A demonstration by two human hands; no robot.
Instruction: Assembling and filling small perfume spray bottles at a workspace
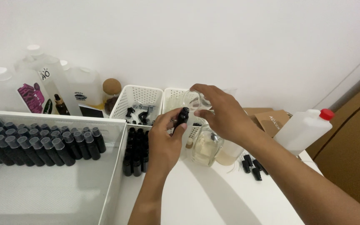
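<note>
Holding one black bottle (182, 115), one beaker (196, 101)

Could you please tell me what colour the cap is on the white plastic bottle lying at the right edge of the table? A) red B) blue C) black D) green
A: the white plastic bottle, lying tilted at the table's right edge beyond the right hand, ends in a red cap.
</note>
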